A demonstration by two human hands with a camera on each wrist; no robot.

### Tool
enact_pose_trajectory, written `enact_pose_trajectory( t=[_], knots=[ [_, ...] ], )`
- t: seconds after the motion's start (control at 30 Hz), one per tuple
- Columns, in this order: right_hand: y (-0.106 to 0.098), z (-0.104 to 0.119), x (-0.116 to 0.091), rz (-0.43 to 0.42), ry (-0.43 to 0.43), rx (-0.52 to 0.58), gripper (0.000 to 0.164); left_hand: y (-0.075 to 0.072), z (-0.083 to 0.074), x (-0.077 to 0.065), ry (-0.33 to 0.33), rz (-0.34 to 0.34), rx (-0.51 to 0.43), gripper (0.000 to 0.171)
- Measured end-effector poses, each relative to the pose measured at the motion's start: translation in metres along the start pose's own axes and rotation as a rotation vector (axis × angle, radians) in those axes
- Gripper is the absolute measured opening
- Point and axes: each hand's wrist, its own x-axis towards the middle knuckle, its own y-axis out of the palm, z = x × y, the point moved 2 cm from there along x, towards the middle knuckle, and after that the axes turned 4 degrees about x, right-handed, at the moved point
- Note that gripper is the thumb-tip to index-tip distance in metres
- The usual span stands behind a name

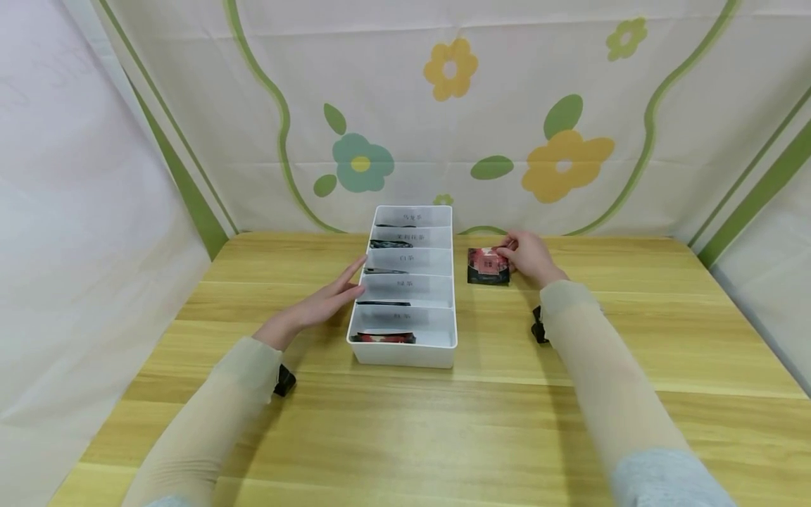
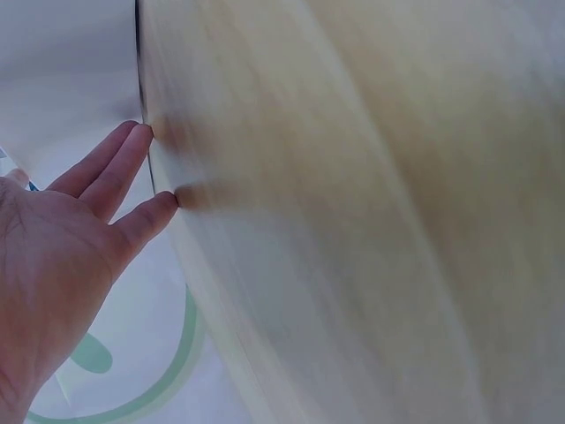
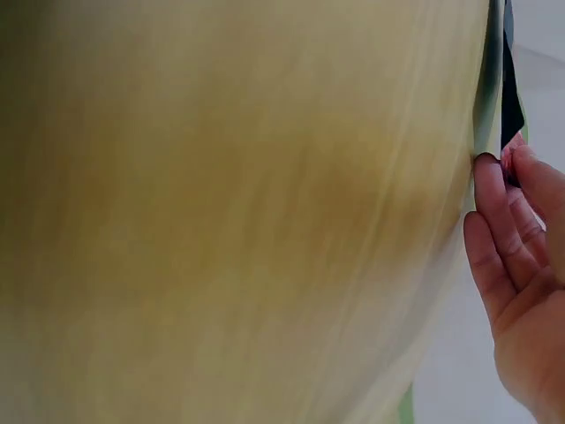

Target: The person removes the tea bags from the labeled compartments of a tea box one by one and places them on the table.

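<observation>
A white divided box (image 1: 405, 356) stands on the wooden table, its compartments marked with printed labels and each holding dark tea packets. In the nearest compartment lie red and black packets (image 1: 383, 338). My left hand (image 1: 319, 304) is at the box's left side, fingers extended and fingertips right at the wall; the left wrist view shows the same hand (image 2: 66, 212) with its palm in sight. To the right of the box, my right hand (image 1: 531, 257) pinches the right edge of a red and black tea packet (image 1: 488, 266) between thumb and fingers. The right wrist view catches that packet's dark edge (image 3: 510, 106).
The wooden table (image 1: 405, 429) runs back to a white cloth (image 1: 405, 105) printed with flowers and green lines, close behind the box. Cloth walls also stand at left and right. A small black device (image 1: 285, 381) sits at the left wrist, another (image 1: 539, 325) at the right.
</observation>
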Motion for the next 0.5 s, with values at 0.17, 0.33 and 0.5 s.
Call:
enact_pose_trajectory(
  t=[0.17, 0.33, 0.5],
  knots=[
    [-0.0018, -0.0035, 0.0017, 0.001, 0.014, 0.080, 0.015, -0.0002, -0.0003, 0.0004, -0.002, 0.000, -0.005, 0.064],
    [-0.0038, -0.0039, 0.0027, 0.011, 0.027, 0.099, 0.017, -0.0007, -0.0010, 0.0003, -0.001, 0.005, -0.012, 0.065],
    [-0.0035, -0.0046, 0.0059, 0.013, 0.038, 0.084, 0.017, -0.0003, 0.0000, 0.0011, -0.003, 0.008, -0.002, 0.065]
  ],
)
